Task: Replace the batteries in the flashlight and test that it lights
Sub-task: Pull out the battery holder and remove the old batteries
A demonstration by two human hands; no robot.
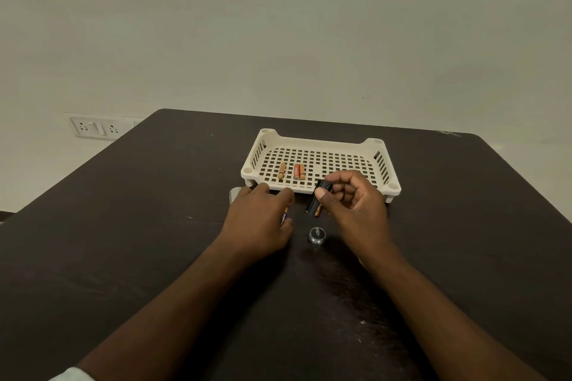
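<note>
Our right hand grips the black battery holder; our left hand pinches a battery marked "DURA…", the rest hidden.

A dark table with a rounded far corner stands against a plain pale wall. A white socket panel is on the wall, far left beyond the hands.
</note>
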